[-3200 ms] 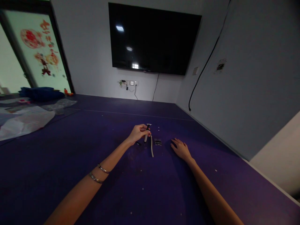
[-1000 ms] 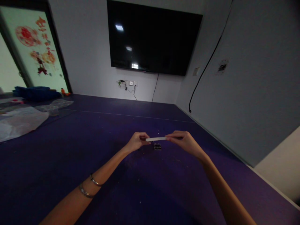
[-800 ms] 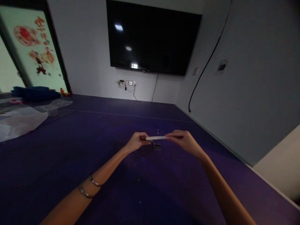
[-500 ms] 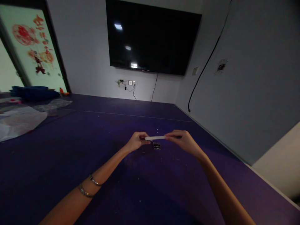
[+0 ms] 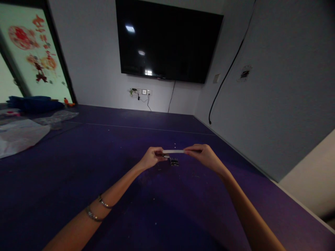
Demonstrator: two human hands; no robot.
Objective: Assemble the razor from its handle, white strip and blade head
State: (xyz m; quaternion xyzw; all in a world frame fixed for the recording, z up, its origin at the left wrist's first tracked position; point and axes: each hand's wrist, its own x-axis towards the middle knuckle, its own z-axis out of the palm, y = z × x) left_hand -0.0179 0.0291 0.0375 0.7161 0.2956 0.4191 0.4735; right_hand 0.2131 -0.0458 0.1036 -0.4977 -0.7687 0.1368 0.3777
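A thin white strip point(image 5: 173, 151) is stretched level between my two hands. My left hand point(image 5: 151, 158) pinches its left end between thumb and fingers. A small metallic-looking piece point(image 5: 166, 156) shows beside that thumb; whether it is gripped too, I cannot make out. The right end of the strip sits in the closed fingertips of my right hand point(image 5: 200, 153). Just below the strip is a small dark piece with pale markings point(image 5: 174, 162), too small to identify; I cannot tell whether it lies on the purple surface point(image 5: 167, 195).
A white plastic bag point(image 5: 22, 137), a clear bag point(image 5: 56, 118) and a blue cloth-like bundle point(image 5: 35, 104) lie at the far left. A small orange object point(image 5: 68, 103) is by the door. A black cable point(image 5: 227, 78) hangs down the right wall. A television point(image 5: 169, 40) is mounted ahead.
The view has shifted slightly. The strip looks a little straighter and more level; both hands keep their hold on its ends.
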